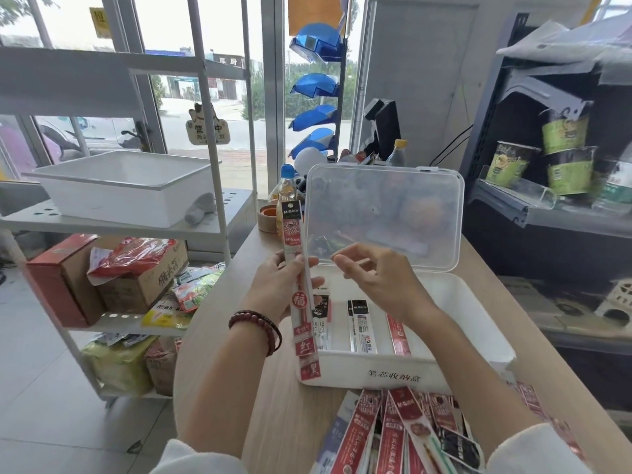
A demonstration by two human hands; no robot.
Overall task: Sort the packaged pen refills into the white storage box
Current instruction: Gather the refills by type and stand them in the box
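A few refill packs [362, 331] lie in the white storage box [349, 366]; a pile [393, 436] waits in front of it. The left hand [277, 285] grips a red pack [300, 301], while the right hand [376, 278] is relaxed and empty.

The person wears a long-sleeved top of pale, off-white cloth that looks soft and slightly fuzzy. The left sleeve [200, 458] and the right sleeve [537, 451] both end in a loose, rounded cuff high on the forearm, so both forearms are bare from cuff to wrist. On the left wrist sits a bracelet [255, 326] of small, round, dark red beads, glossy and evenly sized, wound round the wrist in what looks like two strands, with one strand darker and thinner than the other. The left hand [277, 285] and the right hand [372, 278] are bare, and the visible fingernails are short and plain.
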